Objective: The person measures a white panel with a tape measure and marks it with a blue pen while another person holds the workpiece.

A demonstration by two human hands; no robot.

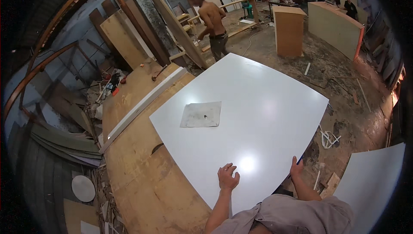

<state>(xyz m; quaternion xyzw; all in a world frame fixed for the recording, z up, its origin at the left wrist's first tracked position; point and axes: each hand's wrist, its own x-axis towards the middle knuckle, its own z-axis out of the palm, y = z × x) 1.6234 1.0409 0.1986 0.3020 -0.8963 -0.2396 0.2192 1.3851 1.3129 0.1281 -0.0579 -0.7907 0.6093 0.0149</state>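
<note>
A large glossy white sheet (266,118) lies in front of me, partly over a plywood-topped table (142,178). On its left half rests a small grey rectangular sheet (200,115) with a dark spot. My left hand (228,177) is over the near part of the white sheet, fingers bent and apart, holding nothing; whether it touches the surface I cannot tell. My right hand (296,169) is at the sheet's right edge. Its fingers are closed around a slim blue thing (300,160), mostly hidden, whose kind I cannot make out.
A long white strip (144,109) crosses the plywood, with a hammer-like tool (160,72) beyond it. One person (211,19) stands past the far left edge; others are farther back. A wooden cabinet (289,32), offcuts and a tangled white strip (329,139) are on the floor.
</note>
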